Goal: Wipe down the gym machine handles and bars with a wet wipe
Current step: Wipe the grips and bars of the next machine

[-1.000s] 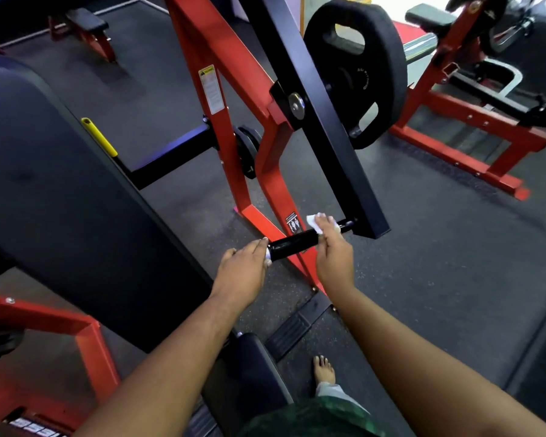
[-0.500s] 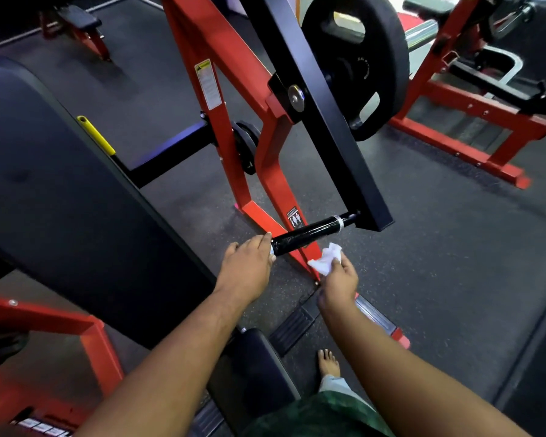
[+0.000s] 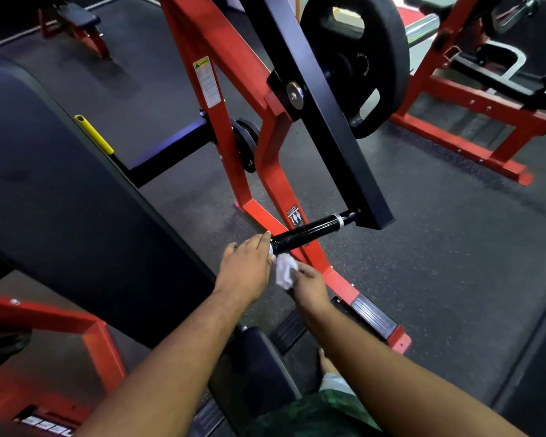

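back pad (image 3: 60, 197): sitting huge on the left, not involved
lever arm (image 3: 322, 115): running down to the handle, weight plate (image 3: 353, 58) loaded up top
handle (image 3: 306, 232): sticking out toward the person, looking glossy
left hand (image 3: 245, 269): fingers lying straight, tips touching the handle's near end, not gripping it
right hand (image 3: 309, 287): pinching the wet wipe (image 3: 285, 270), just below the handle's end
risk: handle's probably slick, so the steadying fingertips could be sliding off; loosely bunched wipe might be dropping to the floor (image 3: 454, 263)
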`<state>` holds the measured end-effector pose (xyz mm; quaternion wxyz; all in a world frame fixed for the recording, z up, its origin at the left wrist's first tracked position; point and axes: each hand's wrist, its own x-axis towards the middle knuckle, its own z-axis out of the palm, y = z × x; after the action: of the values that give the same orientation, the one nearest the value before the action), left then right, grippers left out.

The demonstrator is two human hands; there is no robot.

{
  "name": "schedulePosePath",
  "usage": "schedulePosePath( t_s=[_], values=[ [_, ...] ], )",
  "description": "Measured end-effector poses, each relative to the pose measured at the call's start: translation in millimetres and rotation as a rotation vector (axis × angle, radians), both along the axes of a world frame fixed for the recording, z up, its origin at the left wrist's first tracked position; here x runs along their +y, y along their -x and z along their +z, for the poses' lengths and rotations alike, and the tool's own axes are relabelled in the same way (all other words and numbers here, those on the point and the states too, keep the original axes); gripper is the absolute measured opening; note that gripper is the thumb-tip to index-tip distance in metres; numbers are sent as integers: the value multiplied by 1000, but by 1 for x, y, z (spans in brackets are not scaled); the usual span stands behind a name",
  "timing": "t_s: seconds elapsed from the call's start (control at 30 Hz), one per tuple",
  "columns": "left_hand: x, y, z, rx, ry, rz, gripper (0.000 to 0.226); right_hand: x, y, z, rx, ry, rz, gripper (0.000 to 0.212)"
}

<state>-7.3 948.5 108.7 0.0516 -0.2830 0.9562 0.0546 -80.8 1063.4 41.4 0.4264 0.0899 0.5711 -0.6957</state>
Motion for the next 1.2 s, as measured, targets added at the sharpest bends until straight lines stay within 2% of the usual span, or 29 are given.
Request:
schedulePosePath(
  t_s=[0.1,0.2,0.27,0.4,0.5,0.57,0.63,0.67,0.7,0.77,0.87,0.97,1.0,1.07,1.17,1.2],
  values=[
    [3,-1,1,14,-2,4,56,7,44,-7,-68,-76,-283,27],
    [4,0,0,21,-6,16,56,-20,64,6,-120,63,-433,27],
    [4,1,-1,16,-12,28,56,-34,47,13,-109,-17,-361,28],
    [3,2,-1,13,-9,30,56,-34,-7,20,91,-28,68,28],
    [3,-2,0,16,-13,22,56,-3,3,9,445,-152,321,23],
    [3,-3,0,13,-20,14,57,23,29,5,627,-367,268,24],
    [3,-4,0,18,-30,17,57,40,58,12,783,-572,28,29],
    [4,-5,-1,24,-31,20,57,42,69,20,847,-594,-74,34],
    [4,-4,-1,26,-35,22,57,38,77,26,892,-578,-119,38],
    [6,-3,-1,24,-44,29,58,22,81,36,932,-520,-69,39],
    [6,-1,-1,25,-40,39,58,-8,56,31,996,-508,202,40],
    [5,-2,-2,39,-59,37,57,-19,6,34,1160,-318,362,39],
    [4,-3,-2,45,-70,33,56,-15,-5,38,1135,-206,345,37],
    [4,-7,-2,42,-95,27,59,-1,1,48,1071,-123,238,37],
    [6,-12,-2,34,-110,29,67,12,54,47,1020,-308,-3,44],
    [8,-13,-2,36,-114,32,68,13,77,44,1015,-382,-23,44]
  ],
)
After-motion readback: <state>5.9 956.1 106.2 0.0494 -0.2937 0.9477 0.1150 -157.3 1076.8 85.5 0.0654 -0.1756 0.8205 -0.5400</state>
